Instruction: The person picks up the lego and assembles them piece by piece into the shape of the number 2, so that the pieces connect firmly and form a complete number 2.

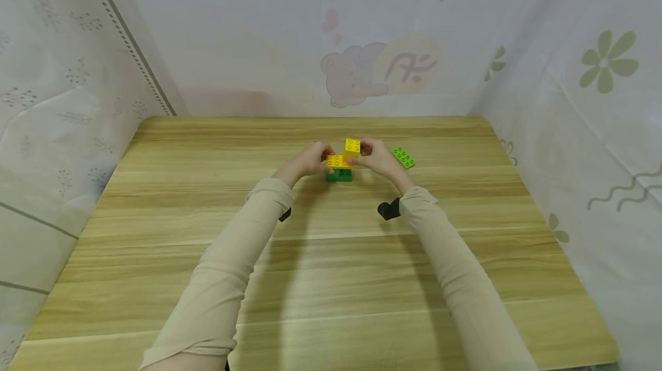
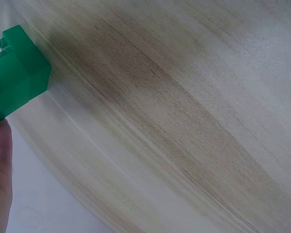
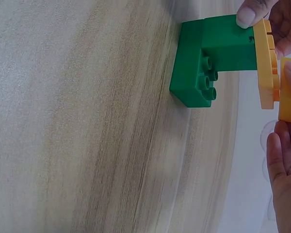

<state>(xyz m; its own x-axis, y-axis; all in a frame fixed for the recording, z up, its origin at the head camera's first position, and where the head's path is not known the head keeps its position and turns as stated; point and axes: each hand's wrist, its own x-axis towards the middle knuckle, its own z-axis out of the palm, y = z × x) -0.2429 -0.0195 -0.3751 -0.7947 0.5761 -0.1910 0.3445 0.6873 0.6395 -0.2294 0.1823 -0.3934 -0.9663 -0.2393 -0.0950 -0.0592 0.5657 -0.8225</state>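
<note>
- Two green blocks are stacked at the far middle of the table, topped by a thin yellow plate reaching right past the upper green block.
- My left hand curls round the stack's left side, thumb on that upper block.
- My right hand pinches the yellow block between thumb and fingers, at the plate's right end; whether they touch, I cannot tell.
- I judge everything light, stiff plastic, slightly slick, hardly fragile.
- Smooth side faces seem my best hold, leaving studs free; the overhang may tip if pressed unsupported.
</note>
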